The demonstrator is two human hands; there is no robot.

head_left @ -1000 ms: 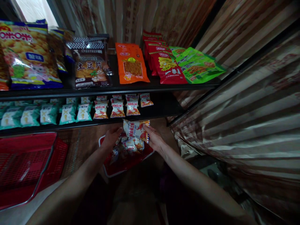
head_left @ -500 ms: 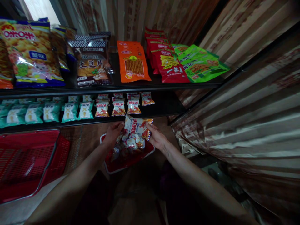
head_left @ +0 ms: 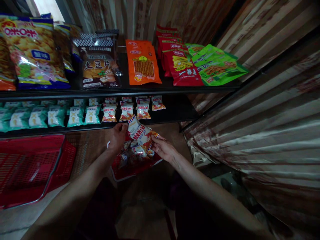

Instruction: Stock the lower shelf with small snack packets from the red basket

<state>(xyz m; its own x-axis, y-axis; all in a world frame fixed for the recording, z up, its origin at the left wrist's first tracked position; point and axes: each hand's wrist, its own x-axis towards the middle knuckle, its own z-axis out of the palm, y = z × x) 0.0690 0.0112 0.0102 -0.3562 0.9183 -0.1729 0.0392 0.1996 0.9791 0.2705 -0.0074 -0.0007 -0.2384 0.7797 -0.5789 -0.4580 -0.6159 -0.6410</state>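
A small white and orange snack bag (head_left: 140, 134) with red lettering hangs tilted between my two hands. My left hand (head_left: 118, 136) pinches its upper left corner. At the lower right end, my right hand (head_left: 162, 147) grips it with the thumb on top. Right below is a red basket (head_left: 132, 172) with a pale rim, holding several bags of the same kind (head_left: 137, 151). On the lower shelf just beyond my hands, matching snack bags (head_left: 127, 111) stand in short rows.
Teal and white packets (head_left: 75, 116) line the lower shelf (head_left: 175, 111) to the left. Bigger snack bags, among them an orange bag (head_left: 143, 63), stand on the upper shelf (head_left: 147, 89). Another red basket (head_left: 30, 166) sits at left. A pleated curtain (head_left: 250, 133) hangs at right.
The snack bag has tipped, its left end now higher and its right end lower. My left hand rose slightly, and my right hand dropped a little.
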